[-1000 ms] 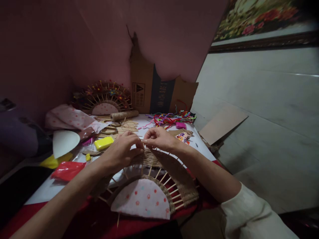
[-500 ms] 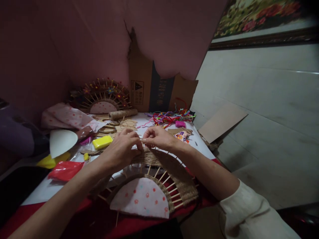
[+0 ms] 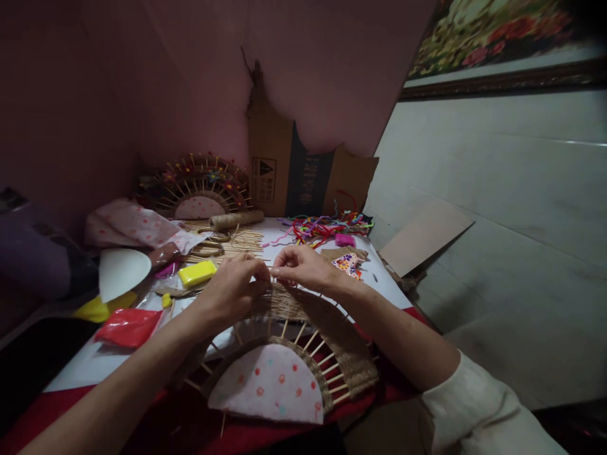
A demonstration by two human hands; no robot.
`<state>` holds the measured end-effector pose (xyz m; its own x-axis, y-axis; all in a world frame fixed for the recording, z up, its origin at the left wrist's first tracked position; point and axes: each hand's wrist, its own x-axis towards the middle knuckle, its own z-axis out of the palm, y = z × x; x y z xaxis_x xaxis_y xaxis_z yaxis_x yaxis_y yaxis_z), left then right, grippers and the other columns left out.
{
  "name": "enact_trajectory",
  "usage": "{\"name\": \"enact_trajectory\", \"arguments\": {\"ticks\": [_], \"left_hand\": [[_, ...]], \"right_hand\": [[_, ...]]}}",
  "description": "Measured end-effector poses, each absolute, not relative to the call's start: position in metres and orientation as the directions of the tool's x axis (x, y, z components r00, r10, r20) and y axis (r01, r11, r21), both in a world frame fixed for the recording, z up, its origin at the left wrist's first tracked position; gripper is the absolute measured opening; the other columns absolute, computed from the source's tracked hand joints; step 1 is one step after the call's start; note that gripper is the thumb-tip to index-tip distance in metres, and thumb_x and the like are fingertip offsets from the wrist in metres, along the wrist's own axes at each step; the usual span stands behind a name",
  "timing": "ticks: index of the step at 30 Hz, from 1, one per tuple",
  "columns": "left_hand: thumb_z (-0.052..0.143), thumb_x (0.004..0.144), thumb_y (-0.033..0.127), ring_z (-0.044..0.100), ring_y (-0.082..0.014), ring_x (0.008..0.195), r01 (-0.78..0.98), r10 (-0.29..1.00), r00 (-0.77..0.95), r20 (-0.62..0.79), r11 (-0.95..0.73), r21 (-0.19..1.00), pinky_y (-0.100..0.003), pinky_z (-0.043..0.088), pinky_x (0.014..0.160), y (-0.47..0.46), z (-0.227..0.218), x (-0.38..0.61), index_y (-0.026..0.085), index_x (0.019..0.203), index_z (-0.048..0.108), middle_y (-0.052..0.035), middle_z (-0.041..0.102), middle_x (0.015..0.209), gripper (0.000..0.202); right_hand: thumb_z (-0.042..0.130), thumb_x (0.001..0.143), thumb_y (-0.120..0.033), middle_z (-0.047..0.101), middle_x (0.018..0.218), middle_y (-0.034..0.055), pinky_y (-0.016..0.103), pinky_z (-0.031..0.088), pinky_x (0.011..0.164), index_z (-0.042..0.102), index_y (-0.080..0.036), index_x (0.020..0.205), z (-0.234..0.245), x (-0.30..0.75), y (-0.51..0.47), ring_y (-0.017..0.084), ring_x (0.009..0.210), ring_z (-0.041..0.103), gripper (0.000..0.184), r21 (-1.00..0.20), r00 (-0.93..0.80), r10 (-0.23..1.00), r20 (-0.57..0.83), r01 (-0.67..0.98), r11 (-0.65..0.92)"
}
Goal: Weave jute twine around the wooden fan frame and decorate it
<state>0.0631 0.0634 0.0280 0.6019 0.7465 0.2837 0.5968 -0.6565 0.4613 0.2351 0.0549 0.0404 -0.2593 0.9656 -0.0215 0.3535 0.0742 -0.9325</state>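
A half-round woven piece (image 3: 332, 344) lies in front of me, with wooden stick spokes, a jute band round its rim and a dotted pink fabric centre (image 3: 270, 385). My left hand (image 3: 230, 291) rests on the far edge of the weave, its fingers pinched together. My right hand (image 3: 303, 268) meets it fingertip to fingertip, pinching the jute twine at a spoke. What exactly sits between the fingertips is too small to make out.
A finished decorated half-round piece (image 3: 199, 186) leans at the back beside a cardboard box (image 3: 294, 174). Coloured pipe cleaners (image 3: 327, 226), a jute roll (image 3: 236, 219), loose sticks (image 3: 232, 243), yellow clay (image 3: 197, 273), a red packet (image 3: 126, 325) and a white half-disc (image 3: 121, 272) lie about.
Both hands stay pinched at the same spot on the rim, with only small finger shifts. The view has wobbled slightly.
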Motion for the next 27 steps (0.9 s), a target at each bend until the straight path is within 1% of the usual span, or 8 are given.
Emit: {"name": "enact_trajectory", "arguments": {"ticks": [6,10,14,18,21,24,27], "left_hand": [[0.052,0.075,0.021,0.052,-0.0185,0.077,0.586,0.779,0.570,0.261,-0.608,0.536,-0.032,0.039,0.070,0.066,0.026,0.061,0.018,0.073,0.059,-0.0034,0.059,0.078,0.008],[0.052,0.075,0.023,0.052,-0.0182,0.076,0.581,0.791,0.558,0.251,-0.588,0.562,-0.031,0.039,0.069,0.066,0.027,0.062,0.018,0.071,0.059,-0.0027,0.060,0.076,0.010],[0.052,0.075,0.026,0.052,-0.0183,0.075,0.593,0.807,0.544,0.229,-0.563,0.576,-0.032,0.039,0.069,0.065,0.029,0.063,0.018,0.071,0.059,-0.0026,0.060,0.075,0.012],[0.052,0.075,0.029,0.052,-0.0180,0.073,0.579,0.823,0.532,0.198,-0.524,0.624,-0.032,0.040,0.068,0.064,0.032,0.063,0.018,0.069,0.059,-0.0020,0.059,0.072,0.015],[0.052,0.074,0.031,0.053,-0.0175,0.069,0.549,0.829,0.536,0.159,-0.485,0.681,-0.030,0.040,0.065,0.063,0.035,0.062,0.017,0.069,0.059,-0.0012,0.059,0.069,0.016],[0.053,0.072,0.030,0.054,-0.0168,0.068,0.528,0.833,0.533,0.148,-0.464,0.711,-0.029,0.040,0.063,0.063,0.036,0.062,0.017,0.069,0.060,-0.0007,0.060,0.068,0.015],[0.056,0.071,0.029,0.055,-0.0158,0.069,0.471,0.823,0.538,0.180,-0.471,0.746,-0.028,0.041,0.065,0.064,0.035,0.062,0.016,0.070,0.060,-0.0004,0.061,0.069,0.014]], "right_hand": [[0.062,0.071,-0.016,0.049,0.050,-0.0055,0.018,0.033,0.045,0.053,-0.014,0.062,0.037,0.235,0.056,0.006,0.046,0.044,0.013,-0.955,-0.298,0.954,-0.031,0.291,0.060],[0.063,0.071,-0.019,0.049,0.053,-0.0047,0.019,0.033,0.045,0.053,-0.014,0.065,0.035,0.236,0.057,0.007,0.048,0.044,0.012,-0.957,-0.320,0.947,-0.016,0.279,0.078],[0.062,0.071,-0.020,0.049,0.056,-0.0039,0.019,0.033,0.046,0.054,-0.014,0.066,0.036,0.237,0.055,0.007,0.051,0.044,0.011,-0.953,-0.324,0.946,-0.010,0.288,0.089],[0.063,0.069,-0.017,0.051,0.060,-0.0038,0.019,0.034,0.050,0.054,-0.014,0.068,0.037,0.238,0.054,0.007,0.055,0.044,0.010,-0.951,-0.351,0.937,-0.002,0.289,0.106],[0.067,0.062,-0.012,0.053,0.062,-0.0038,0.020,0.037,0.055,0.054,-0.014,0.071,0.035,0.238,0.053,0.007,0.057,0.047,0.016,-0.971,-0.385,0.922,-0.030,0.230,0.064],[0.066,0.059,-0.008,0.053,0.061,-0.0043,0.021,0.037,0.056,0.053,-0.014,0.071,0.034,0.236,0.053,0.007,0.056,0.048,0.018,-0.983,-0.353,0.934,-0.060,0.186,0.007],[0.065,0.058,-0.005,0.052,0.058,-0.0050,0.021,0.037,0.055,0.053,-0.014,0.068,0.035,0.234,0.053,0.007,0.054,0.047,0.018,-0.985,-0.316,0.946,-0.076,0.172,-0.022]]}}
